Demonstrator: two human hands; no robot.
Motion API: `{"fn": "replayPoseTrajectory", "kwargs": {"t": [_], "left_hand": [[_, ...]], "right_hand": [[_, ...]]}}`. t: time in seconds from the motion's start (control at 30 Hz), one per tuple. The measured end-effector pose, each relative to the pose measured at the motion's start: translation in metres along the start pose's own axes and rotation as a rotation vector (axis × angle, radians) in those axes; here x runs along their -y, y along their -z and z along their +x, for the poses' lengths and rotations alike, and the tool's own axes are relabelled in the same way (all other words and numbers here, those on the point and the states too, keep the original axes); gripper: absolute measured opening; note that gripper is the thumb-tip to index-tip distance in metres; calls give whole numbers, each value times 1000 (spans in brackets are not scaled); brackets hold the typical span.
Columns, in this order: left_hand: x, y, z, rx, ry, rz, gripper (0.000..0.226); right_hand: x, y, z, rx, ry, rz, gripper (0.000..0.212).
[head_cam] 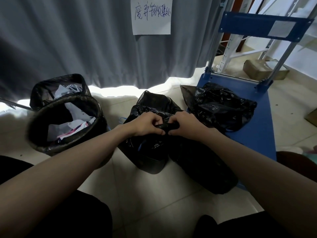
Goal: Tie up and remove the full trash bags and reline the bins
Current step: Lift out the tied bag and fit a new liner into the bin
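Note:
A full black trash bag (pixel 151 107) stands on the tiled floor in the middle. My left hand (pixel 147 124) and my right hand (pixel 183 124) meet at its top, and both pinch a twisted strand of the bag's black plastic between them. At the left stand two round bins, the near bin (pixel 41 134) and the far bin (pixel 42 86), each lined with a black bag and holding crumpled paper. A second black bag (pixel 221 103) lies on the blue cart (pixel 257 134) at the right. More black plastic (pixel 205 169) spreads on the floor under my right forearm.
A grey curtain (pixel 68 40) hangs behind the bins, with a handwritten paper sign (pixel 151 16) pinned to it. The cart's blue handle frame (pixel 257 26) rises at the right. White shelf posts and a cardboard box (pixel 260 69) lie beyond it. My dark-clothed knees fill the bottom edge.

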State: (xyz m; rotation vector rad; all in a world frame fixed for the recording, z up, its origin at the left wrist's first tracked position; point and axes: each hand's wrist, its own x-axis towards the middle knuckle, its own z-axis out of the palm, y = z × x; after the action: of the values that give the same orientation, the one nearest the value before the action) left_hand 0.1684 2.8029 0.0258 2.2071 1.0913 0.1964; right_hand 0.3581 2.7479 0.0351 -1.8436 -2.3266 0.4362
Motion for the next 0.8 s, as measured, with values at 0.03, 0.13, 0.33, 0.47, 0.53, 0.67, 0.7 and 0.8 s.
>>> {"fn": "replayPoseTrajectory", "kwargs": {"t": [0.03, 0.13, 0.33, 0.47, 0.53, 0.67, 0.7, 0.8], "left_hand": [[-1, 0, -2, -3, -11, 16, 21], [0, 1, -7, -52, -26, 39, 13], [11, 13, -16, -164, 37, 68, 21], [13, 18, -19, -260, 30, 22, 19], [12, 20, -18, -247, 6, -15, 15], [6, 20, -17, -217, 2, -112, 18], [4, 20, -17, -207, 0, -128, 19], [-1, 18, -18, -202, -16, -139, 23]], "right_hand": [[2, 0, 0, -8, 18, 7, 26], [7, 2, -2, -36, 42, 56, 17], [3, 8, -5, -31, -52, 18, 21], [0, 4, -7, -70, -95, -153, 25], [0, 1, -7, -122, -78, -138, 28], [10, -1, -4, -214, 26, -62, 43], [13, -1, -3, -223, 44, -83, 42], [18, -1, -2, -289, 49, -141, 32]]}}
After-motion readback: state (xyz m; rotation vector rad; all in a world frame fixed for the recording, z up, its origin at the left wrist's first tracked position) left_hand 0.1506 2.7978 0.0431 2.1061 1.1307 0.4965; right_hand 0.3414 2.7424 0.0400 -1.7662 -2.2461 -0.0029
